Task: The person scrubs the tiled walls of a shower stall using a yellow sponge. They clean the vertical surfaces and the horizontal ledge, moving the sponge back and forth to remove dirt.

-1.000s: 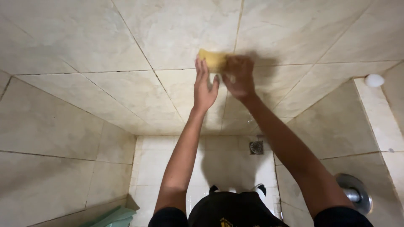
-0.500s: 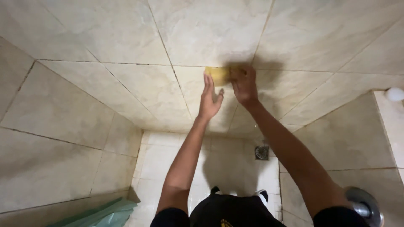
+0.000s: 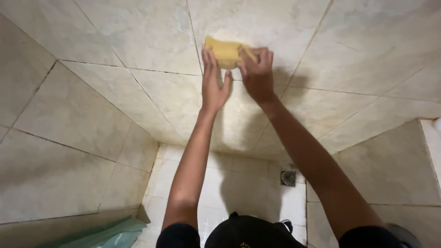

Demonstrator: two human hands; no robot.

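Note:
A yellow sponge [image 3: 223, 52] is pressed against the beige tiled wall [image 3: 138, 36] in front of me. My right hand [image 3: 257, 76] grips the sponge from its right side, fingers curled over it. My left hand [image 3: 214, 85] lies flat on the wall just below and left of the sponge, its fingertips touching the sponge's lower edge. Both arms reach up and forward from the bottom of the view.
Tiled walls meet in a corner below the hands. A white tiled floor [image 3: 239, 183] lies beneath, with a small square drain [image 3: 288, 178]. A green plastic sheet [image 3: 98, 234] lies at the lower left. A ledge [image 3: 432, 138] juts out at the right.
Both hands and the sponge have shifted a little to the left and upward on the wall. The view has also swung to the right, showing more of the left wall.

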